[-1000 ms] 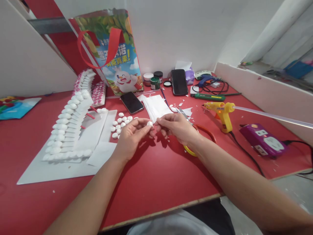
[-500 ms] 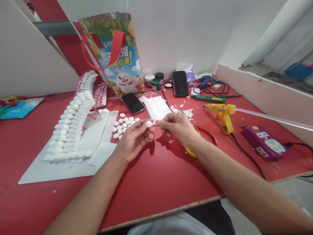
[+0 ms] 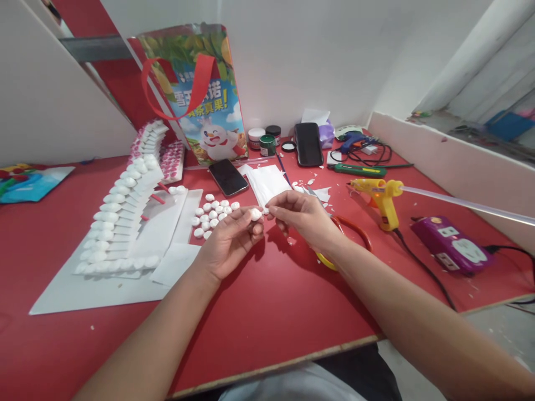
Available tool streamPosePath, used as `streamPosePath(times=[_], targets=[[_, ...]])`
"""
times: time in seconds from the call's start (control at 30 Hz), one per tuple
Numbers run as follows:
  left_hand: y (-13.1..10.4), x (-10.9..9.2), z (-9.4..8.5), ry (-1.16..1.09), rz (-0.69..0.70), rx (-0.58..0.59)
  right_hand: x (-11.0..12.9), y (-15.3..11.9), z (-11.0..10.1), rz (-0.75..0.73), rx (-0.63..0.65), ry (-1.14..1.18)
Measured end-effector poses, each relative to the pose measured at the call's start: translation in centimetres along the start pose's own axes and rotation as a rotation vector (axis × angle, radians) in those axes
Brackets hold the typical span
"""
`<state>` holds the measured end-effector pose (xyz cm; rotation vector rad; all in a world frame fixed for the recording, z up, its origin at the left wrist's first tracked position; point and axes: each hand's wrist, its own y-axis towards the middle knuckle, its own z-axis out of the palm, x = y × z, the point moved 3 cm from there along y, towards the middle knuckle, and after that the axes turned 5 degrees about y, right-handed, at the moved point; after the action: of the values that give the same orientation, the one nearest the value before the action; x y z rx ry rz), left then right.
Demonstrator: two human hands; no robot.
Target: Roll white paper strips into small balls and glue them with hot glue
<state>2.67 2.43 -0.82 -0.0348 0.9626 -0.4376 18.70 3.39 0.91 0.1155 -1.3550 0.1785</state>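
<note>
Pinched in the left hand (image 3: 232,240), a small white ball (image 3: 256,214) sits at the right hand's (image 3: 304,219) fingertips

Thumb and fingers of the left hand close on the ball, which lies at their tips, raised above a red tabletop (image 3: 271,323). Opposite, the right hand's thumb and forefinger are drawn together at the ball's right end; whether they grip a tip of it is too small to tell. Both forearms rest low across the near side of the view.

Just beyond the left hand lies a cluster of similar white balls (image 3: 213,215), close to a black smartphone (image 3: 228,177). A stack of white paper (image 3: 267,182) lies directly behind the fingers. Scissors with orange and yellow handles (image 3: 360,228) are partly hidden by the right hand and wrist.

At left, a curving row of folded white pieces tipped with rounded white ends (image 3: 107,216) stands on a white board (image 3: 62,298). At right are a yellow hot-glue gun (image 3: 382,199), a clear glue stick jutting from its back, and a purple power strip (image 3: 449,242). Against the rear wall, a gift bag printed with a snowman (image 3: 217,139) stands left of three small paint jars (image 3: 267,146).
</note>
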Motion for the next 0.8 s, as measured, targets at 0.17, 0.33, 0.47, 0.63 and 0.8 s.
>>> streamPosePath(times=[0.17,0.33,0.47,0.63,0.8], targets=[[0.1,-0.2,-0.3,-0.019,0.006,-0.013,2.3,-0.5,-1.3,-0.054,-0.097,-0.414],[0.1,-0.1,-0.7,-0.038,0.019,-0.02,5.9,-4.1,-3.5,0.057,-0.18,-1.578],[0.0,0.0,-0.6,-0.065,0.021,0.003,5.0,-6.9,-5.1,0.338,-0.083,-1.869],[-0.1,0.1,-0.4,-0.064,0.02,0.027,3.4,-7.0,-4.8,0.462,-0.026,-1.87],[-0.1,0.2,-0.5,-0.059,0.003,0.009,4.1,-6.0,-6.0,0.587,0.02,-1.747]])
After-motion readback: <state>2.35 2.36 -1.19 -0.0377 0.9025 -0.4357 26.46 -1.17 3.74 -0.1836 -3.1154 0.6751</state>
